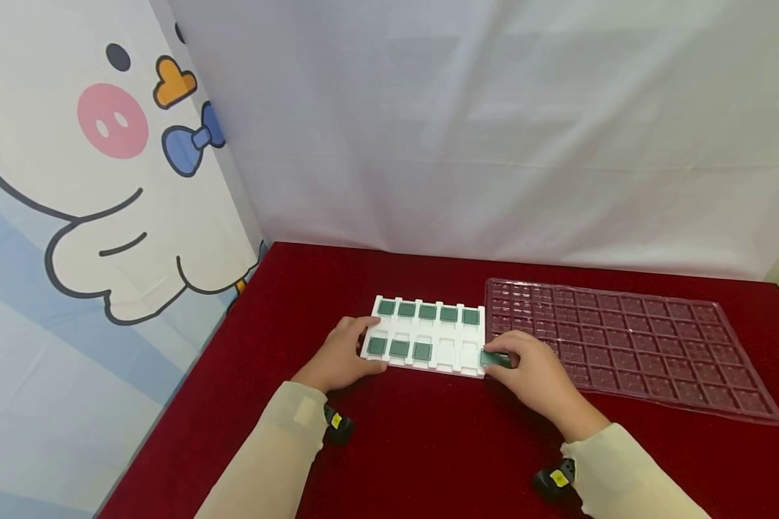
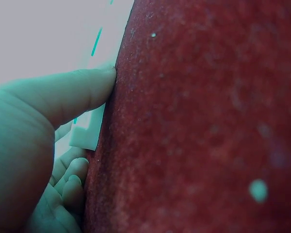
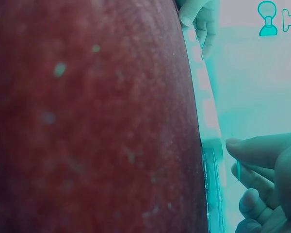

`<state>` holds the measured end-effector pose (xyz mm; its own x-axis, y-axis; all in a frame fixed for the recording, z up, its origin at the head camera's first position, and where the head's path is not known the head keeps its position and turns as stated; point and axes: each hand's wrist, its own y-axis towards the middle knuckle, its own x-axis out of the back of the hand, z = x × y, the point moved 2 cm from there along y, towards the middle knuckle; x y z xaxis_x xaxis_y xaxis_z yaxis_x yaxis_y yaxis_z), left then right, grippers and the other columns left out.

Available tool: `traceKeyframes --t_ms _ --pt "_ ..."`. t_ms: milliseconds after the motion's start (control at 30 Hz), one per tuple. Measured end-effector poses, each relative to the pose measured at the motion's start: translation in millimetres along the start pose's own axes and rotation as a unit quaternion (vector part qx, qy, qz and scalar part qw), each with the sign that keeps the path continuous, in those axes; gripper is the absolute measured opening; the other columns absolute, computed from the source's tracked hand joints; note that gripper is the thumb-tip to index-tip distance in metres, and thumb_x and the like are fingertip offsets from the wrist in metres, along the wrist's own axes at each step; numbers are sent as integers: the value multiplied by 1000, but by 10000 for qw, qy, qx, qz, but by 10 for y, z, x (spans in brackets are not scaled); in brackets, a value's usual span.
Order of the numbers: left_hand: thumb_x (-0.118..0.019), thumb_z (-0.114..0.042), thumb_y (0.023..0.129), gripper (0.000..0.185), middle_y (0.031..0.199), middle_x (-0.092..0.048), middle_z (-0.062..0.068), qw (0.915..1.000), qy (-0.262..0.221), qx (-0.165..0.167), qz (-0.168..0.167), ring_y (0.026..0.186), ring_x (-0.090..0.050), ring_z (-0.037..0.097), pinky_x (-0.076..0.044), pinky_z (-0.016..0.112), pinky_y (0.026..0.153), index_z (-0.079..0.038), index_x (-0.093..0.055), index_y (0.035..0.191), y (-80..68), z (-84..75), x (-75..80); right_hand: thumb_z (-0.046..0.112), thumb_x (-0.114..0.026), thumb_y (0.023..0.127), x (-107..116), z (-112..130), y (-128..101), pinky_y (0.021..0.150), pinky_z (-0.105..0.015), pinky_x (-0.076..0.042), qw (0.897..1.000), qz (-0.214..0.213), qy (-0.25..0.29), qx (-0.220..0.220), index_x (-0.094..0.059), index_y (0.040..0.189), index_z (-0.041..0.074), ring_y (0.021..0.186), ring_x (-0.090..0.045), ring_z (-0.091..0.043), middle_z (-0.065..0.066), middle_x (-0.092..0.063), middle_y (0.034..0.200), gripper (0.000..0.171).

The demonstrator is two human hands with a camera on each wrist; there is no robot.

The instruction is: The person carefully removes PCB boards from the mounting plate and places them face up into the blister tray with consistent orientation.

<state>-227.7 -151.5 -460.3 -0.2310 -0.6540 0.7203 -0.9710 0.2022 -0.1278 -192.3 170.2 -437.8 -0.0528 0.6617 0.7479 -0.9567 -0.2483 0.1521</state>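
A white tray (image 1: 430,330) with two rows of slots lies on the red cloth, seen in the head view. Several thin green squares (image 1: 399,348) fill its back row and the left part of its front row; two front-row slots at the right are bare. My left hand (image 1: 344,355) grips the tray's left end, thumb at the front edge, as the left wrist view also shows. Between thumb and fingertips my right hand (image 1: 531,371) pinches another green square (image 1: 495,358), held just over the tray's right end. In the right wrist view that square (image 3: 238,170) appears edge-on.
A large clear plastic tray (image 1: 630,339) with many square compartments lies to the right, its left edge close beside the white tray. Red cloth (image 1: 422,447) covers the table. A white curtain (image 1: 493,144) hangs behind, and a cartoon-printed sheet (image 1: 123,216) hangs at the left.
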Motion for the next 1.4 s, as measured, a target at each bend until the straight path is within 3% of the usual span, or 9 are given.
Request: traceKeyframes --t_ms 1400 --pt "-87 -22 84 81 141 -48 10 10000 11 -14 11 111 -51 23 -49 39 94 -15 -47 154 -14 -7 7 8 -83 86 175 -180 -116 66 -31 -42 9996 -74 -251 105 -79 110 7 78 -49 -16 -5 -69 110 24"
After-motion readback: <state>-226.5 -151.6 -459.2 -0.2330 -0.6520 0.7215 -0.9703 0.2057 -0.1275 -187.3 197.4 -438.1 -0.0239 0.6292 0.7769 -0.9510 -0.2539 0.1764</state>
